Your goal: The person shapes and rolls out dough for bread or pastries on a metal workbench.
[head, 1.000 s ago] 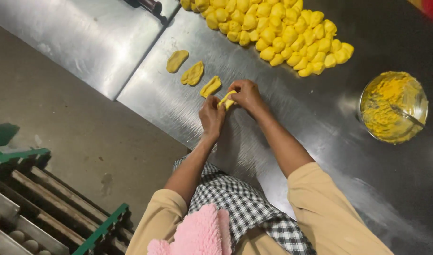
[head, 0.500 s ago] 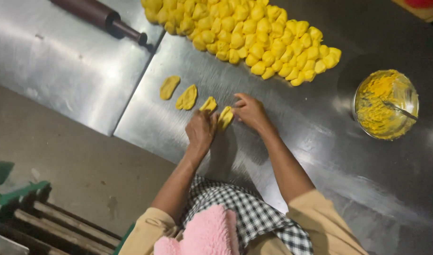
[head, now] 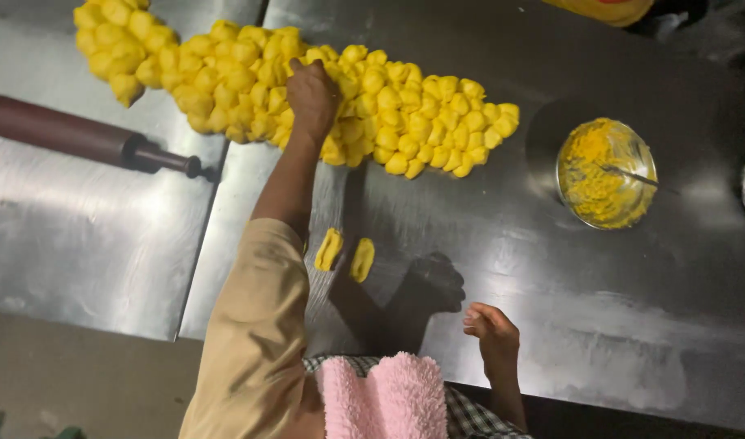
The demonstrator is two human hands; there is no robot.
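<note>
Currently: left hand (head: 311, 93) outstretched, fingers curled down onto heap of yellow dough pieces (head: 405, 114) at far table edge, grip unclear. Right hand (head: 493, 332) near body, loosely open, empty. Heap's long axis left-right; left hand nearer.

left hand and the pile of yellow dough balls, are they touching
Touching. The head view shows the left hand reaching up the steel table and resting on the pile of yellow dough balls, fingers curled over the pieces with no gap visible.
</note>
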